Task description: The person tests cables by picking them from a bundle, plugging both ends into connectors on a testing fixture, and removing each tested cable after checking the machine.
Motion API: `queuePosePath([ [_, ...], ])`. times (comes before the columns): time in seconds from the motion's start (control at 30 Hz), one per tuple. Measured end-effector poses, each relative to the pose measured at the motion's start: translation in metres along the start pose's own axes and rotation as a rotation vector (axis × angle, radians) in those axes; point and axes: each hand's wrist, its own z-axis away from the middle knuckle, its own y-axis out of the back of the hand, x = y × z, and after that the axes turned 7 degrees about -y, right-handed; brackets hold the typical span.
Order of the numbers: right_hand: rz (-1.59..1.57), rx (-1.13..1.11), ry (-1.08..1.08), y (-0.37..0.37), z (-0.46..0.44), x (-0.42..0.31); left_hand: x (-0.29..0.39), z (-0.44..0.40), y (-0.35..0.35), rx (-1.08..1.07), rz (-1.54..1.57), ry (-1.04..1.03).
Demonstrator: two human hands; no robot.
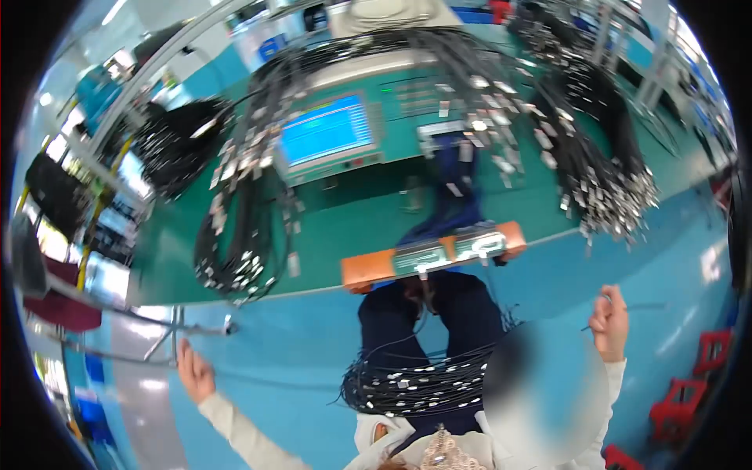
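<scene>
My left hand (195,371) is out to the left, fingers closed on a thin black cable (274,382). That cable runs back toward a bundle of black cables (415,384) with small white tags, which lies across my lap. On the other side, my right hand (609,323) is raised beyond the table edge, its fingers curled round a thin dark cable (646,306) that sticks out to the right. Ahead of my knees, an orange fixture (370,268) with two connector blocks sits at the table's front edge. A blurred patch hides part of my right arm.
On the green table (345,219) stands a tester with a lit blue screen (326,131). Black cable bundles with metal ends hang over it and lie at left (243,243) and right (603,172). Red stools (677,403) stand on the floor at right; metal bars (117,309) at left.
</scene>
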Motion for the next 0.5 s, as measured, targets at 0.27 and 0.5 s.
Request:
queuePosePath([
  [0.27,0.7,-0.48,0.199,-0.11,-0.031,0.104,-0.314,0.072,-0.106,-0.867,-1.659,-0.092],
  [0.5,0.735,-0.545,-0.179,-0.096,0.0,0.094,-0.371,0.134,-0.112,-0.579,-1.389,0.381],
])
